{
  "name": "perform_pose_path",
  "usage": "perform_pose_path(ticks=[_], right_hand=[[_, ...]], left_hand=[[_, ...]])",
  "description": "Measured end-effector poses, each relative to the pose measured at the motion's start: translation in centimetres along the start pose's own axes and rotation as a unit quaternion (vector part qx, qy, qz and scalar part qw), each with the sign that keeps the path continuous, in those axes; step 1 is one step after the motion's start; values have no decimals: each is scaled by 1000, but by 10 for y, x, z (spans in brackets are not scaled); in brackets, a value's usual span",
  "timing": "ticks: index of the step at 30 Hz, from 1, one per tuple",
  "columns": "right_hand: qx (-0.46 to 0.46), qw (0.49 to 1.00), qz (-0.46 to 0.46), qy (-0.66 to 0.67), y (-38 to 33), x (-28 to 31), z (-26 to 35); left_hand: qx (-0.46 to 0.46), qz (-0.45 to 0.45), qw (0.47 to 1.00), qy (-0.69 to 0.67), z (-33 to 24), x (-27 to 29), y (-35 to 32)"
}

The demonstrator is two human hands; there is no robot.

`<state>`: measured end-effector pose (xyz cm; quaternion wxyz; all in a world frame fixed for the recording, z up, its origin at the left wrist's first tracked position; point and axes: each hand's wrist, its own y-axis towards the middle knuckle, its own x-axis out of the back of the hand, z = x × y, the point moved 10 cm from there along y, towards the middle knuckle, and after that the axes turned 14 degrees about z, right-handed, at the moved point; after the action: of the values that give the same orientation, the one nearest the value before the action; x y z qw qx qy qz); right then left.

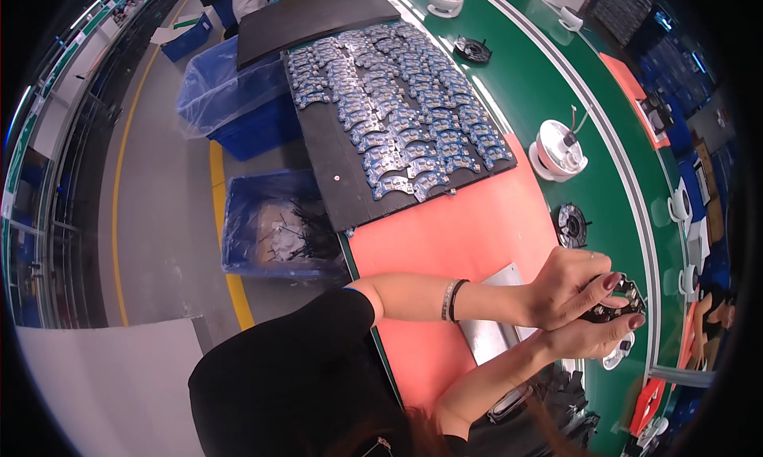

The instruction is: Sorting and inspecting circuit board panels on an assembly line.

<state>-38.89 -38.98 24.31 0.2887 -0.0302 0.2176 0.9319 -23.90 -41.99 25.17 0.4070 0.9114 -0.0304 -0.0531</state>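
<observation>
1. Hands meet at four o'clock: left hand [568,286] and right hand [584,338] pinch a round black part [620,302] with notched rim.
2. Glossy green belt [540,83] beneath; salmon mat [469,226] at nine o'clock.

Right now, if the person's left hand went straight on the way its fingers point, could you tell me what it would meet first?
Probably the black round part with notched edges that the left hand already touches; beyond lies the green conveyor belt, though depth is unclear.
</observation>
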Motion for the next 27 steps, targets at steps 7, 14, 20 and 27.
perform_pose_path(ticks=[7, 14, 20, 27], right_hand=[[-33, 992, 61, 105, 4, -16, 3], [-87, 993, 24, 76, 12, 22, -44], [-113, 982, 43, 148, 1, -19, -14], [-125, 974, 132, 133, -2, -39, -2]], left_hand=[[-40, -15, 997, 70, -16, -4, 7], [-29, -15, 998, -59, -16, 4, 15], [18, -6, 995, -99, 1, 4, 20], [64, -7, 998, -5, -7, 36, 29]])
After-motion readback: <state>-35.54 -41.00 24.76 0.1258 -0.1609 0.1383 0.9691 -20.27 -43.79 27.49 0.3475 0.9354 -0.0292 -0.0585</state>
